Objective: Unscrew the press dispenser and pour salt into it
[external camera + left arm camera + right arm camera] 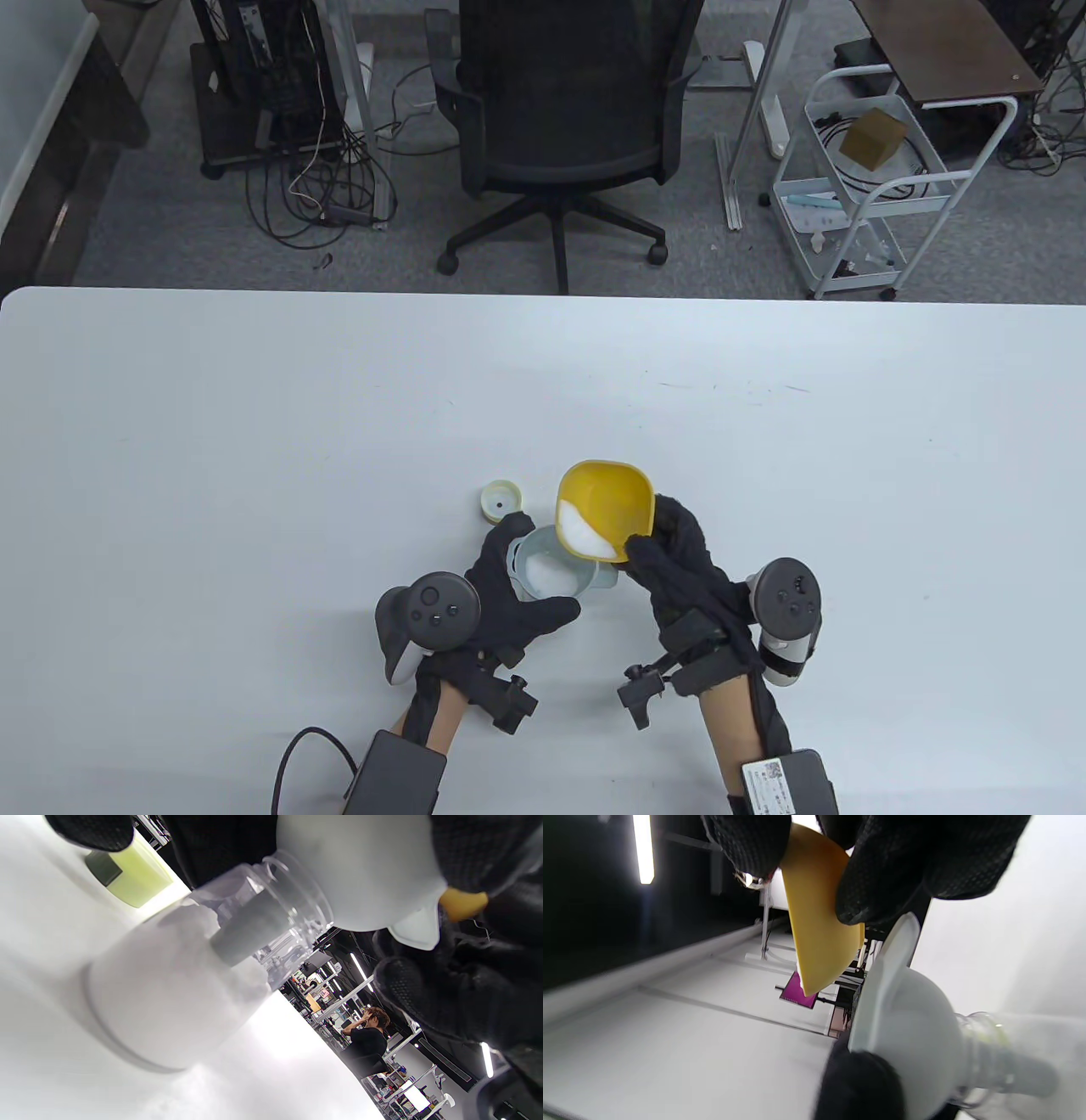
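Note:
The clear dispenser jar (169, 997) stands open on the table, partly filled with white salt. A grey-white funnel (556, 570) sits in its neck, with its spout (250, 929) inside, and holds salt. My left hand (528, 570) grips the funnel's rim and steadies it. My right hand (657, 531) pinches the rim of a yellow bowl (604, 508) and tilts it over the funnel, salt (585, 533) lying at its low edge. In the right wrist view the bowl (818, 938) hangs just above the funnel (908, 1027). The pale yellow-green press cap (501, 499) lies unscrewed beside the jar.
The white table (254, 475) stretches wide on all sides of the work spot. The cap also shows in the left wrist view (135, 874), just behind the jar. An office chair (564, 110) and a cart (865, 178) stand beyond the far edge.

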### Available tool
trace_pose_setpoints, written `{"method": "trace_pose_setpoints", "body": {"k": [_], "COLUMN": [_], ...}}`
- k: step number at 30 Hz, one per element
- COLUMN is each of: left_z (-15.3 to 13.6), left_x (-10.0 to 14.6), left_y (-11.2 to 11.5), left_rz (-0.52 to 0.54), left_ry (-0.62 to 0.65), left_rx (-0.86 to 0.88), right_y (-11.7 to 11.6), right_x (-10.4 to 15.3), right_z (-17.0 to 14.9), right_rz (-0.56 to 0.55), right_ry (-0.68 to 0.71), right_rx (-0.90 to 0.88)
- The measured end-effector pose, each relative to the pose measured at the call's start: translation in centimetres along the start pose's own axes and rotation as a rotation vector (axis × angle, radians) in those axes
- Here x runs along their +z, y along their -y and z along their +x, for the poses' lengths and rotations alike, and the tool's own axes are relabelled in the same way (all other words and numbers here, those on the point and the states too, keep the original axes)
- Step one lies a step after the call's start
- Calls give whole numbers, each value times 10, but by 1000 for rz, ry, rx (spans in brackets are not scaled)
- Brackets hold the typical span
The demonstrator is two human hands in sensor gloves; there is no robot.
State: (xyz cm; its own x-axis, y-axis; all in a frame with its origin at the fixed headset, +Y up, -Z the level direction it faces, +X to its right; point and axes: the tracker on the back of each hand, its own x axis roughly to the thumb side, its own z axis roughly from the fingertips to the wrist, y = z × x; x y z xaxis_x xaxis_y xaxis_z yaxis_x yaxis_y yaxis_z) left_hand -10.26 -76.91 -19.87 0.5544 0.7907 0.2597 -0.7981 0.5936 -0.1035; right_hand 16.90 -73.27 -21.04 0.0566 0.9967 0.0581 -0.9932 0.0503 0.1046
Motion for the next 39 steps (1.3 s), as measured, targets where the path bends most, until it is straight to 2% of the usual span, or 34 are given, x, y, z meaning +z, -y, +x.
{"method": "trace_pose_setpoints", "body": {"k": [3,5,14,19,24,31,39], "left_z": [0,0,0,0,0,0,0], "left_x": [0,0,0,0,0,0,0], "left_y": [0,0,0,0,0,0,0], "left_rz": [1,1,1,1,2,2,3], "left_ry": [1,1,1,2,2,2,2], "left_rx": [-2,-2,-2,-6,-5,-4,-3], "right_y": [17,27,60,77,89,96,95], "right_x": [-1,-2,-11,-38,-66,-84,-89], "right_z": [-16,-25,-42,-47,-52,-57,-57], "right_rz": [-67,-90,-195,-202,-284,-352,-395], "right_ry": [-112,-169,-273,-363,-415,-453,-492], "right_rx": [-201,-229,-130,-23,85,132,187]}}
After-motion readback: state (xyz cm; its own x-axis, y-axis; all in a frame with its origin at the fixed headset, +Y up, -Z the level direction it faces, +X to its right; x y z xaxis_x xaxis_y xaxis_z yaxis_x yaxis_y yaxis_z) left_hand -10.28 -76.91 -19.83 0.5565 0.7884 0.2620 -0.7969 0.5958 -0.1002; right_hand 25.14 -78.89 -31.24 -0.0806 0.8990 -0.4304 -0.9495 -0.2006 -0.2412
